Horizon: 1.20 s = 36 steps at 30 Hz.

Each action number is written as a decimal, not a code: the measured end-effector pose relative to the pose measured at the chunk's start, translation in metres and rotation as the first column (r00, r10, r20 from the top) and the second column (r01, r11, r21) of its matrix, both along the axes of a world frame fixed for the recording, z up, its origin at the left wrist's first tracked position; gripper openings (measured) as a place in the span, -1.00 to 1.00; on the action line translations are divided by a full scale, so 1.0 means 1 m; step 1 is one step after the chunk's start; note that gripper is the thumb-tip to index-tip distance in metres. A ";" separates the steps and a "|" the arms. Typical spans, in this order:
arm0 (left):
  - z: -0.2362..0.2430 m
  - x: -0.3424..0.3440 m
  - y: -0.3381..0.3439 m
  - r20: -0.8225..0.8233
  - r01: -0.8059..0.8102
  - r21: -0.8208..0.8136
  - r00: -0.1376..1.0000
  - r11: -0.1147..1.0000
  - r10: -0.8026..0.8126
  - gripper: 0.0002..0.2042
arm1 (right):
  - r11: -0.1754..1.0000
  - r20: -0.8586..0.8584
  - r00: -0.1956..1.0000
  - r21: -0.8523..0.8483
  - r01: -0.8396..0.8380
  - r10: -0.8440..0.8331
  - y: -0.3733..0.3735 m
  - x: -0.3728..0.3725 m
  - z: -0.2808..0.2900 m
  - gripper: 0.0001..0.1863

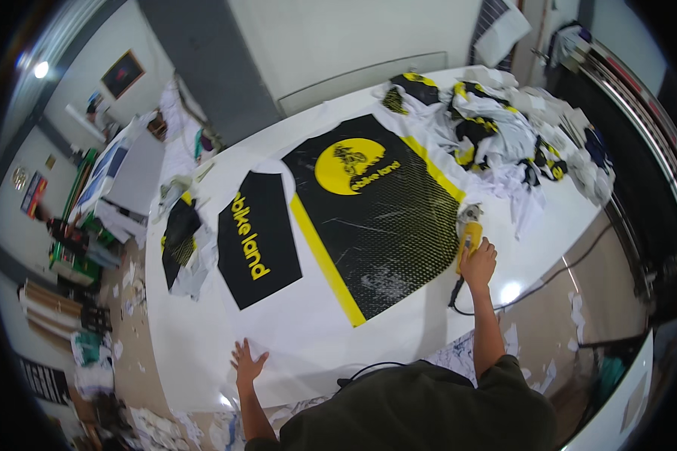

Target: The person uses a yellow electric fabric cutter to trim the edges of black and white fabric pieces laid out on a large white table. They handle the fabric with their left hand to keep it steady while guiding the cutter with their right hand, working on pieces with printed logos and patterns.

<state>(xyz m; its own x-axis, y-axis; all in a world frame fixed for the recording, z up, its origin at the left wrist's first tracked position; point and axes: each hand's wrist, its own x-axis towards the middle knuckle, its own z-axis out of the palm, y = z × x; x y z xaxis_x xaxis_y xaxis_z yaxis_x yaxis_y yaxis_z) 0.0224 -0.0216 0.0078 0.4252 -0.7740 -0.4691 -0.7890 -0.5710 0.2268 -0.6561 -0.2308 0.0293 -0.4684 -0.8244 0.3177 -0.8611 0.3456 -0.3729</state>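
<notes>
My right hand (479, 264) is wrapped round a yellow electric fabric cutter (470, 234) with a dark cord. Its metal head touches the right edge of a large black and yellow printed jersey panel (399, 225) with a round yellow print. My left hand (248, 362) rests with fingers spread on the white fabric margin near the table's front edge. Beyond it lies a smaller black printed panel (262, 240) with yellow lettering, left of the large one. Both panels lie flat on the white table (188, 353).
Crumpled cut pieces (496, 128) are heaped at the table's far right. More black and yellow scraps (180, 240) lie at its left edge. The cutter's cord (557, 270) runs off to the right. A long dark machine (609, 105) stands at right; a person (75, 237) is far left.
</notes>
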 end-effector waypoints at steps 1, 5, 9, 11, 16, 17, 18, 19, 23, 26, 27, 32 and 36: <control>-0.003 -0.003 -0.002 0.023 0.003 0.019 1.000 1.000 -0.004 0.10 | 0.992 0.093 0.989 0.069 0.109 -0.116 -0.001 -0.016 -0.024 -0.22; -0.016 -0.018 -0.022 0.080 0.018 -0.019 0.997 1.000 -0.016 0.08 | 0.967 0.695 0.683 0.246 0.068 -0.225 -0.010 -0.029 -0.060 -0.12; -0.023 -0.077 -0.064 0.048 0.137 -0.080 0.990 0.987 -0.134 0.02 | 0.976 0.698 0.685 0.196 0.097 -0.208 -0.009 -0.028 -0.065 -0.21; -0.019 -0.095 -0.079 0.027 0.175 -0.085 0.985 0.981 -0.173 0.00 | 0.983 0.810 0.557 0.144 0.111 -0.182 -0.002 -0.032 -0.059 -0.24; -0.012 -0.082 -0.074 0.016 0.153 -0.080 0.988 0.985 -0.153 0.00 | 0.997 0.980 0.183 0.076 0.024 -0.079 0.068 -0.037 -0.040 -0.43; -0.011 -0.077 -0.074 0.016 0.153 -0.084 0.988 0.985 -0.152 0.00 | 0.994 0.977 0.186 0.099 0.040 -0.105 0.090 -0.037 -0.043 -0.41; -0.009 -0.072 -0.072 0.014 0.152 -0.082 0.988 0.985 -0.151 0.01 | 0.990 0.972 0.189 0.128 0.056 -0.136 0.111 -0.034 -0.039 -0.40; -0.008 -0.065 -0.067 0.014 0.147 -0.077 0.989 0.986 -0.146 0.01 | 0.981 0.961 0.197 0.184 0.063 -0.193 0.127 -0.027 -0.031 -0.39; -0.009 -0.039 -0.052 0.026 0.155 -0.054 0.988 0.986 -0.153 0.04 | 0.963 0.945 0.191 0.271 0.002 -0.266 0.183 0.011 -0.013 -0.37; -0.008 -0.030 -0.049 -0.005 0.193 -0.057 0.981 0.980 -0.193 0.08 | 0.983 0.937 0.303 0.186 -0.006 -0.175 0.221 0.034 -0.048 -0.51; -0.009 -0.027 -0.047 -0.026 0.190 -0.066 0.981 0.980 -0.192 0.09 | 0.983 0.906 0.389 0.182 0.003 -0.168 0.235 0.044 -0.054 -0.53; -0.016 -0.015 -0.039 -0.033 0.224 -0.088 0.973 0.971 -0.227 0.16 | 0.948 0.678 0.731 0.276 -0.158 -0.075 0.273 0.129 -0.013 -0.55; -0.021 -0.010 -0.034 -0.016 0.208 -0.090 0.978 0.974 -0.210 0.18 | 0.836 0.488 0.862 0.410 -0.364 0.136 0.281 0.189 0.042 -0.49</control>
